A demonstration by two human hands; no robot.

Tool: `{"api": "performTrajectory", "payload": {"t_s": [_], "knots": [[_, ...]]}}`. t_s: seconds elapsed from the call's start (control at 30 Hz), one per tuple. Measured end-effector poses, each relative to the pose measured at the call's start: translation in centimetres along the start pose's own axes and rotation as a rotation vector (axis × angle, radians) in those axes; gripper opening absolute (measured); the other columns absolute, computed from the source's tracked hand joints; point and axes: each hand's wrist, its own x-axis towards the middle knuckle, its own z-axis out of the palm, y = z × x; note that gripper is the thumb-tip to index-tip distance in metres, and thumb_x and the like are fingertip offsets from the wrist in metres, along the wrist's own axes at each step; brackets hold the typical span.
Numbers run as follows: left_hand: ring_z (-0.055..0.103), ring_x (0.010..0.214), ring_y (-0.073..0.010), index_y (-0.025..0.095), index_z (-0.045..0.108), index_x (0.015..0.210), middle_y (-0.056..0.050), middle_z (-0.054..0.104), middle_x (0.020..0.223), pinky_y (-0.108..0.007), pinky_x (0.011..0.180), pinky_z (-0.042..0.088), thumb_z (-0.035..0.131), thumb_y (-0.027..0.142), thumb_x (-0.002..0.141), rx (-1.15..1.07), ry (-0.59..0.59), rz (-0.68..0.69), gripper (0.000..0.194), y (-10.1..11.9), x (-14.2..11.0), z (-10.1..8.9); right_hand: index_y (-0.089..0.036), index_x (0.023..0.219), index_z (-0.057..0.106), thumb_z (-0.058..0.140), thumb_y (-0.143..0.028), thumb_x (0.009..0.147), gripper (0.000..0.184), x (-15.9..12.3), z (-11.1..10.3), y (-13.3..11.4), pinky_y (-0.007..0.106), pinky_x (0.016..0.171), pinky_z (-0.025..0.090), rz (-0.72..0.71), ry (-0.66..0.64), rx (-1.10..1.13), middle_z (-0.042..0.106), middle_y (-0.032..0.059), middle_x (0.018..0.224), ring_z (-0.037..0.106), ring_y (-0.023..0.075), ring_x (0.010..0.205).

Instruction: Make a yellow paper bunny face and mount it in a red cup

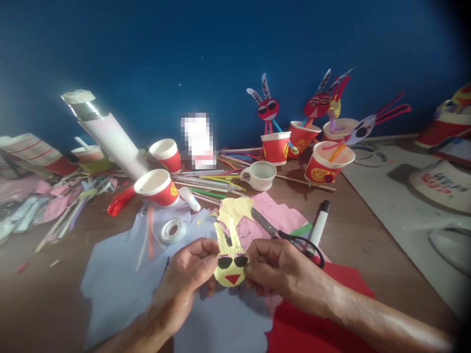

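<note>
Both my hands hold a small yellow paper bunny face [230,268] with black sunglasses, a red triangle mouth and two long ears. My left hand [188,272] pinches its left side, and my right hand [275,268] pinches its right side. They hover over a pale blue paper sheet [114,274] on the brown table. Black-handled scissors [285,236] lie just behind my right hand on pink paper [274,211]. A tape roll [172,230] sits behind my left hand.
Red paper [305,323] lies under my right forearm. A black-capped white marker [319,224], a glue tube [190,198], coloured straws [209,181], a white cup [260,174] and red paper cups [158,187] holding finished paper bunnies [268,109] stand behind. Paper scraps [55,206] litter the left.
</note>
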Motion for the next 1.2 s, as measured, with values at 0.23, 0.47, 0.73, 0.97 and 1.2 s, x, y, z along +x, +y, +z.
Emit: {"api": "performTrajectory", "payload": {"t_s": [0.23, 0.47, 0.73, 0.97, 1.2], "knots": [[0.045, 0.056, -0.0075, 0.017, 0.057, 0.084, 0.002, 0.054, 0.062, -0.018, 0.051, 0.034, 0.073, 0.042, 0.072, 0.072, 0.038, -0.043, 0.033, -0.2, -0.4, 0.2, -0.017, 0.067, 0.054, 0.053, -0.014, 0.080, 0.013, 0.2, 0.2, 0.4, 0.017, 0.052, 0.040, -0.018, -0.013, 0.049, 0.060, -0.0026, 0.062, 0.051, 0.0067, 0.054], [0.043, 0.049, -0.0059, 0.018, 0.053, 0.076, 0.005, 0.050, 0.058, -0.018, 0.047, 0.034, 0.070, 0.043, 0.074, 0.059, 0.007, -0.054, 0.031, -0.2, 0.0, 0.0, -0.016, 0.070, 0.054, 0.055, -0.022, 0.083, 0.015, 0.3, -0.3, 0.7, 0.016, 0.049, 0.036, -0.012, -0.023, 0.054, 0.059, -0.0018, 0.064, 0.049, 0.0065, 0.053], [0.042, 0.046, -0.0060, 0.017, 0.054, 0.073, 0.006, 0.048, 0.052, -0.018, 0.046, 0.036, 0.071, 0.041, 0.074, 0.046, -0.034, -0.093, 0.029, -0.3, -0.3, 0.2, -0.015, 0.070, 0.057, 0.050, -0.048, 0.088, 0.039, 0.3, -1.0, -0.2, 0.020, 0.046, 0.032, -0.115, 0.042, 0.006, 0.055, -0.0003, 0.062, 0.042, 0.0069, 0.050], [0.044, 0.046, -0.0064, 0.017, 0.056, 0.077, 0.004, 0.053, 0.052, -0.018, 0.048, 0.038, 0.068, 0.038, 0.078, 0.077, -0.079, -0.105, 0.024, -0.8, -0.4, 0.3, -0.016, 0.073, 0.058, 0.055, -0.039, 0.084, 0.025, 0.4, -0.8, 0.1, 0.021, 0.052, 0.036, -0.066, 0.047, 0.032, 0.056, -0.0006, 0.066, 0.046, 0.0089, 0.056], [0.048, 0.047, -0.0067, 0.016, 0.057, 0.080, 0.001, 0.059, 0.060, -0.020, 0.049, 0.040, 0.068, 0.038, 0.078, 0.080, -0.118, -0.112, 0.024, -0.6, -0.4, 0.6, -0.017, 0.067, 0.055, 0.058, -0.027, 0.081, 0.018, 0.4, -0.6, 0.0, 0.020, 0.051, 0.036, -0.059, 0.091, 0.032, 0.056, -0.0028, 0.063, 0.045, 0.0078, 0.054]]}}
